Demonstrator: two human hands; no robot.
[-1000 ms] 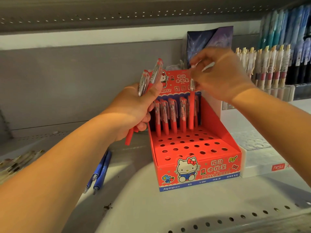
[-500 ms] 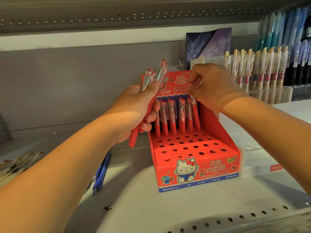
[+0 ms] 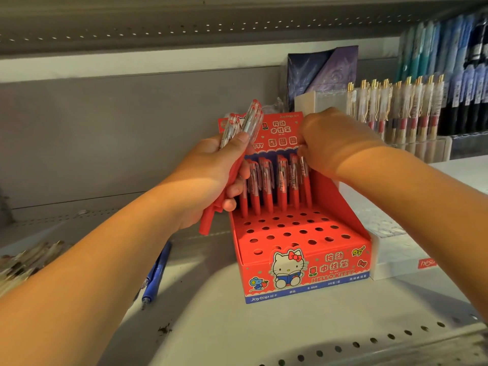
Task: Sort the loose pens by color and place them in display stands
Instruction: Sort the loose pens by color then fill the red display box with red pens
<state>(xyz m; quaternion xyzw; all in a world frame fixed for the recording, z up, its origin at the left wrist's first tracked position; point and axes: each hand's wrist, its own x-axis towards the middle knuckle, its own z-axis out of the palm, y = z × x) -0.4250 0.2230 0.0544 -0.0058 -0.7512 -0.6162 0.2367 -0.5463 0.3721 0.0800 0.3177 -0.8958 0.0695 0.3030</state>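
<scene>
- Left hand (image 3: pixel 211 175) is gripping a bundle of red pens (image 3: pixel 250 122), with fingers and thumb curled round the barrels. The clear clip ends are pointing up past the thumb and the red tips are sticking out below the palm.
- Right hand (image 3: pixel 335 143) is pinching the top of the rightmost red pen (image 3: pixel 305 180), fingers curled down over its upper end. The knuckles are hiding the exact fingertip contact.
- That pen is standing directly under the right hand in the back row of the red Hello Kitty display stand (image 3: pixel 303 273). It is sitting at the right end of a row of upright red pens (image 3: pixel 266 188) between the two hands.
- Rows of round holes are showing in the stand's stepped top, nearer than both hands.
- Blue pens (image 3: pixel 155 273) are lying flat on the shelf (image 3: pixel 264 331), beside the left forearm.
- A white box (image 3: pixel 401 260) is sitting just beside the stand, under the right forearm.
- A clear stand of gold-clipped pens (image 3: pixel 396 109) is standing beyond the right hand, to its right.
</scene>
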